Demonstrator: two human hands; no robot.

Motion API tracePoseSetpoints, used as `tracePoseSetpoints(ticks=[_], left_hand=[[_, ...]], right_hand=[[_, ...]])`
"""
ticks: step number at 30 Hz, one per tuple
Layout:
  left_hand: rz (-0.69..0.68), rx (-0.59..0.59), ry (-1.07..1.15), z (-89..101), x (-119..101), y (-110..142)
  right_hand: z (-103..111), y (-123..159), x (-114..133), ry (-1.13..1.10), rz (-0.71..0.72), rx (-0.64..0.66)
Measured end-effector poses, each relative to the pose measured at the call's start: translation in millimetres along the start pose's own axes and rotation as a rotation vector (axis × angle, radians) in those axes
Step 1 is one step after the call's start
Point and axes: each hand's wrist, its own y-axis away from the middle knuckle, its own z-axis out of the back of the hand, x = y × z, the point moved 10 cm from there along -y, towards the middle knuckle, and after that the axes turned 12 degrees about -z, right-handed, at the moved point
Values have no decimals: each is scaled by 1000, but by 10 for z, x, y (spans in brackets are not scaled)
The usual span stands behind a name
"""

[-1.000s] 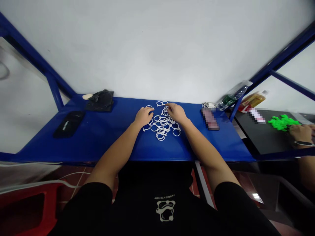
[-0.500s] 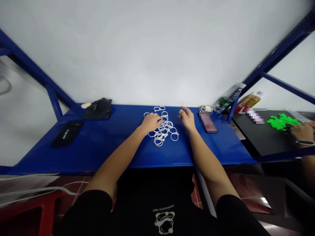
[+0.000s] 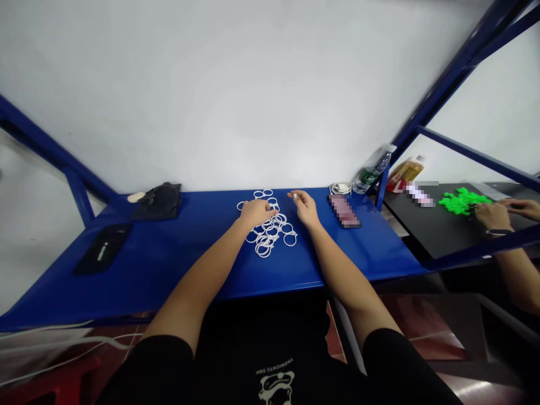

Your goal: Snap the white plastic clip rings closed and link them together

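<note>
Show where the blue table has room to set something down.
Widest bare patch: between the black flat item and left forearm. Another: between the pixelated item and table's front edge. Crowded: the white rings by the left hand; the far right corner with cable and bottle.

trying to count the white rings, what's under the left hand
White rings on the blue table show around the left hand. What lies directly beneath it is covered, so I cannot tell whether more rings are there.
</note>
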Motion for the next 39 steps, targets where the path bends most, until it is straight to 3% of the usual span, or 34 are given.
tracePoseSetpoints(ticks=[4,7,12,16,20,23,29,34,39], left_hand=[[32,42,53,-68,2,-2],[0,58,49,-98,-11,1],[-38,105,73,-181,19,-28],[-40,50,80,-165,89,-42],[-89,-101,106,-14,118,-24],[-39,-282,156,197,231,64],[30,-671,292,639,464,586],[157,-851,737,634,898,1000],[303,-934,945,520,1256,1103]], right_hand=[[3,63,66,181,33,-39],[-44,92,53,262,-26,7],[-84,118,89,308,-44,32],[-120,125,92,305,-32,52],[-184,139,83,362,16,76],[-227,149,68,333,29,108],[-256,167,109,276,28,146],[-243,162,123,166,-27,152],[-238,168,123,165,-49,151]])
